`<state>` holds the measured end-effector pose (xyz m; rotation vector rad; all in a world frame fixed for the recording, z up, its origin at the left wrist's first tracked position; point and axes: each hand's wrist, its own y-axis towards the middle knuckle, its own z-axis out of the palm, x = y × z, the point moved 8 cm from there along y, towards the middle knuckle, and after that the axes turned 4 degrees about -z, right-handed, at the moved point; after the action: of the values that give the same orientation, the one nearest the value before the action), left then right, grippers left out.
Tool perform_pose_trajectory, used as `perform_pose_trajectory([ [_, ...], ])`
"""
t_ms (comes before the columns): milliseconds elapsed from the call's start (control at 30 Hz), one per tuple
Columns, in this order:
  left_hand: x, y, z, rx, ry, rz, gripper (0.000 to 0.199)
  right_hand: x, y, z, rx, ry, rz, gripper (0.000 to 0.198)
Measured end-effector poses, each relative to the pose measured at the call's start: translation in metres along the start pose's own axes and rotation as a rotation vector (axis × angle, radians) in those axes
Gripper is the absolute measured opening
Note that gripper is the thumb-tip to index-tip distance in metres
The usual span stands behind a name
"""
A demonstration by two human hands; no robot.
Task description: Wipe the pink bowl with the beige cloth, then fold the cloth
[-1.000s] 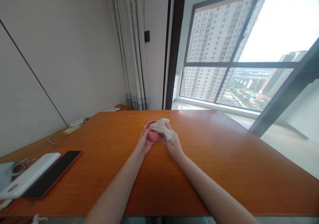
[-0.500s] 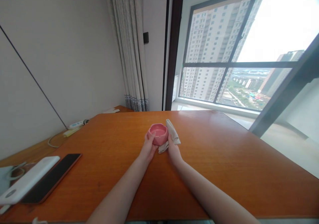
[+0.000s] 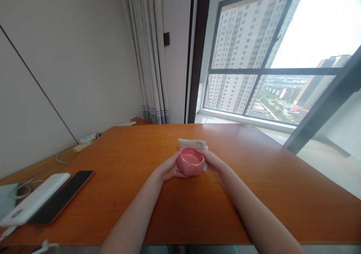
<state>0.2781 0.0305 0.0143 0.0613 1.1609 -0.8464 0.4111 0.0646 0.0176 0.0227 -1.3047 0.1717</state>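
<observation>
A pink bowl (image 3: 191,166) with a wavy rim is held over the middle of the wooden table, its opening tilted up toward me. My left hand (image 3: 171,167) grips the bowl's left side, fingers running underneath. At the bowl's far right side, my right hand (image 3: 212,160) presses a folded pale cloth (image 3: 194,144) against it. The cloth shows behind the bowl and a little below its right edge. Most of the right fingers are hidden behind bowl and cloth.
On the wooden table (image 3: 126,209), a white power bank (image 3: 36,197) and a dark phone (image 3: 63,197) lie side by side at the left. A power strip (image 3: 88,138) and cables rest by the wall. A large window stands at the right.
The bowl has moved slightly right and nearer to me. My right hand has carried the cloth from the bowl's right side round to its far side.
</observation>
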Motion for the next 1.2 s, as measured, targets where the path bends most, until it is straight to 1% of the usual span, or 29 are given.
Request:
perform_pose_trajectory([
  [67,0.002,0.001,-0.004,-0.035,0.041,0.003,0.059,-0.004,0.0,0.001,0.02,-0.002,0.003,0.024],
  [100,0.001,0.001,-0.005,-0.063,0.046,0.034,0.058,-0.006,0.002,0.0,-0.008,0.02,-0.02,0.026],
  [167,-0.003,0.003,-0.007,-0.122,0.017,0.111,0.057,-0.011,0.006,-0.002,-0.109,0.08,-0.084,0.031],
  [233,-0.009,0.003,-0.01,-0.215,-0.065,0.209,0.057,-0.015,0.008,-0.001,-0.209,0.096,-0.156,0.037],
  [333,-0.016,0.003,-0.017,-0.358,-0.185,0.4,0.059,-0.015,0.001,0.012,-0.29,0.003,-0.265,0.045],
  [367,-0.017,0.003,-0.018,-0.385,-0.204,0.448,0.062,-0.014,-0.002,0.016,-0.305,-0.03,-0.29,0.047],
  [433,-0.016,0.005,-0.017,-0.398,-0.229,0.493,0.07,-0.014,-0.007,0.021,-0.334,-0.061,-0.3,0.05],
  [500,-0.015,0.007,-0.017,-0.384,-0.244,0.49,0.075,-0.015,-0.007,0.016,-0.369,-0.056,-0.275,0.047],
  [533,-0.015,0.008,-0.016,-0.365,-0.242,0.471,0.072,-0.015,-0.006,0.01,-0.393,-0.05,-0.258,0.045],
  [600,-0.015,0.008,-0.012,-0.286,-0.216,0.384,0.062,-0.014,-0.001,-0.005,-0.416,-0.033,-0.23,0.039],
  [633,-0.013,0.008,-0.009,-0.226,-0.194,0.322,0.061,-0.013,0.002,-0.011,-0.398,-0.022,-0.208,0.036],
  [700,-0.008,0.007,-0.003,-0.113,-0.152,0.19,0.065,-0.012,0.007,-0.016,-0.293,-0.011,-0.133,0.029],
  [733,-0.004,0.007,-0.002,-0.086,-0.133,0.133,0.066,-0.013,0.008,-0.014,-0.222,-0.015,-0.082,0.026],
  [800,0.003,0.008,-0.007,-0.108,-0.109,0.063,0.06,-0.014,0.006,-0.009,-0.108,-0.027,0.002,0.023],
  [833,0.004,0.009,-0.01,-0.139,-0.111,0.056,0.056,-0.014,0.005,-0.006,-0.085,-0.021,0.017,0.023],
  [900,0.002,0.012,-0.015,-0.194,-0.147,0.119,0.05,-0.013,0.004,-0.003,-0.108,0.023,-0.011,0.026],
  [967,-0.006,0.012,-0.02,-0.257,-0.217,0.249,0.046,-0.013,0.004,0.003,-0.15,0.083,-0.093,0.033],
  [1033,-0.014,0.007,-0.026,-0.358,-0.285,0.39,0.045,-0.015,0.005,0.012,-0.177,0.103,-0.188,0.04],
  [1100,-0.02,0.001,-0.029,-0.433,-0.308,0.49,0.049,-0.02,0.003,0.019,-0.217,0.061,-0.249,0.046],
  [1167,-0.023,-0.001,-0.026,-0.425,-0.288,0.518,0.054,-0.026,0.0,0.017,-0.31,-0.01,-0.247,0.048],
  [1200,-0.023,-0.002,-0.023,-0.409,-0.272,0.504,0.054,-0.027,-0.002,0.014,-0.355,-0.039,-0.23,0.047],
])
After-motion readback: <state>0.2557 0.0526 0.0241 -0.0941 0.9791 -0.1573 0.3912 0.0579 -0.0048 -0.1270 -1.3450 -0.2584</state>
